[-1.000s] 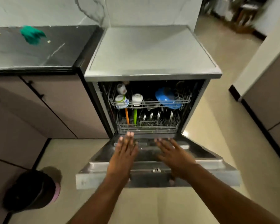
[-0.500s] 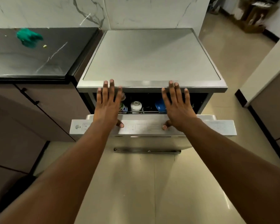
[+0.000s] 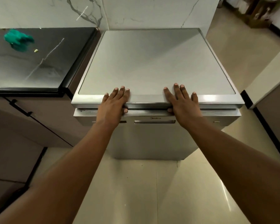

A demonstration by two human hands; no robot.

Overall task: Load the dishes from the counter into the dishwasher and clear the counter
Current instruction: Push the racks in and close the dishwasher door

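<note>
The left hand (image 3: 114, 102) lies flat with straight fingers over the front edge of the dishwasher (image 3: 153, 138), its fingertips on the grey top panel (image 3: 152, 62) and its thumb tucked below against the upper lip of the door (image 3: 152, 136). The right hand (image 3: 182, 102) lies the same way further along that edge, fingers spread and straight on the panel, thumb under the rim; neither hand grips anything. Between the two thumbs runs the narrow strip of the control panel (image 3: 145, 112), and just under it sits the recessed door handle (image 3: 154, 121). The door stands upright against the body, with only a thin dark seam under the top panel. To the left of the dishwasher, touching its side, is the dark glossy surface (image 3: 39, 65); on its far left part lie a crumpled green cloth (image 3: 17, 39) and, just beside it, a small yellowish crumb (image 3: 36, 50). Pale floor tiles (image 3: 144, 191) spread below the arms.
</note>
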